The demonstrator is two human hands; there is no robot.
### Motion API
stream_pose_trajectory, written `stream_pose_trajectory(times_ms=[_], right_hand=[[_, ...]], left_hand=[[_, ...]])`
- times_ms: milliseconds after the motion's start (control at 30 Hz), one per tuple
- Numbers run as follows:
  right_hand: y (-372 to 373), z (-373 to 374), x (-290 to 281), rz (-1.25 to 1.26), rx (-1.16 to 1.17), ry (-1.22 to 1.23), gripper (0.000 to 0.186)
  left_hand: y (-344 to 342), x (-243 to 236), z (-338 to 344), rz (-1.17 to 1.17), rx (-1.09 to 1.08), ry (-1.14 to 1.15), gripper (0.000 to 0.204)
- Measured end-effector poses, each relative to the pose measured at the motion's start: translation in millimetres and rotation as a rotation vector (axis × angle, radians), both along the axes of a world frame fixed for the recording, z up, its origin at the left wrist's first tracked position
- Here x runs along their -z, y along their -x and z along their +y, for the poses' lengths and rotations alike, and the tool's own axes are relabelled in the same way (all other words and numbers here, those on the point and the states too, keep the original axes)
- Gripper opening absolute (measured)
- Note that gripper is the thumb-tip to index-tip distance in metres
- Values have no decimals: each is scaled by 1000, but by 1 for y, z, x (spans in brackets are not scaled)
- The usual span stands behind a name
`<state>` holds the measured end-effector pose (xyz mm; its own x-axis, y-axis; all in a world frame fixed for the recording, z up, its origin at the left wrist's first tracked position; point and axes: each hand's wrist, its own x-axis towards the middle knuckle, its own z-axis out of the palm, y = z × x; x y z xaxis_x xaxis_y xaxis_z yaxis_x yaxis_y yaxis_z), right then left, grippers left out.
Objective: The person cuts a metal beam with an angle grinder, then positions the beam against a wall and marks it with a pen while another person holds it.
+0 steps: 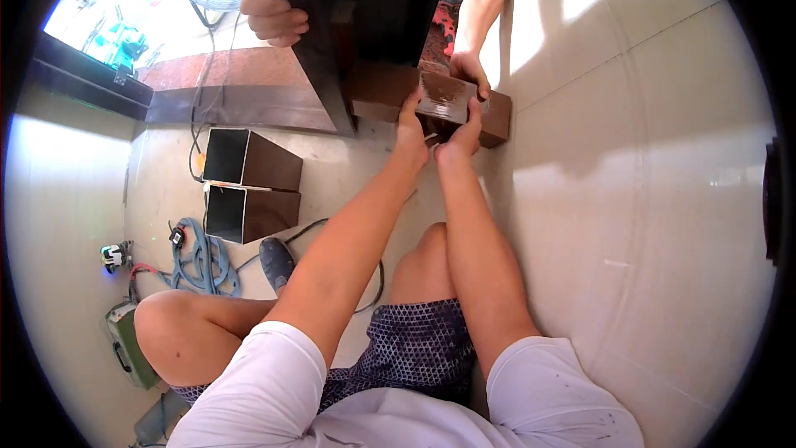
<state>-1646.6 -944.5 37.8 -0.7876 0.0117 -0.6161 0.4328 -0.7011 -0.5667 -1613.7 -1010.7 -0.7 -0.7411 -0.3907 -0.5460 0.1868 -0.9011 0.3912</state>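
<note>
At the foot of a dark upright door or panel [332, 0], my left hand [410, 133] and my right hand [459, 137] grip a short brown box-section tube [448, 93] from its two sides. Its upper face is scuffed, with pale, shiny patches. A longer brown beam [381, 91] shows to its left, and a brown end sticks out to its right; whether these are one piece I cannot tell. Another person's hand [470, 72] rests at the tube's far right. A second hand [275, 18] clasps the panel's left edge.
Two hollow brown square tubes [274, 162] lie on the tiled floor to the left. Nearer are a coiled blue-grey hose [199, 261], a small device with a blue light [114, 257] and a green case [133, 347]. Black cables cross the floor. A pale wall [630, 199] rises close on my right.
</note>
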Motion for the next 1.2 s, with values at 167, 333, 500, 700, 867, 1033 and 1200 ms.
stream_pose_trajectory(times_ms=[167, 333, 500, 700, 867, 1033, 1200], right_hand=[[7, 5, 15, -6, 57, -28, 81], [-8, -16, -9, -107, 29, -46, 85], [-39, -15, -19, -229, -32, -850, 72], [5, 29, -100, 1010, -633, -1914, 64], [37, 25, -119, 755, -1270, -2306, 80], [53, 4, -69, 1257, -1192, -2609, 62], [65, -5, -56, 1569, -1398, -2350, 83]], left_hand=[[-2, -10, 12, 123, 34, -23, 64], [-7, -8, -15, 81, 50, -32, 60], [-6, -21, 14, 45, 170, 154, 52], [-6, -10, 10, 1, 109, 45, 55], [13, 0, 36, -76, 59, 62, 54], [22, -2, 46, 17, 48, 61, 42], [10, 13, 19, -138, 21, 167, 27]])
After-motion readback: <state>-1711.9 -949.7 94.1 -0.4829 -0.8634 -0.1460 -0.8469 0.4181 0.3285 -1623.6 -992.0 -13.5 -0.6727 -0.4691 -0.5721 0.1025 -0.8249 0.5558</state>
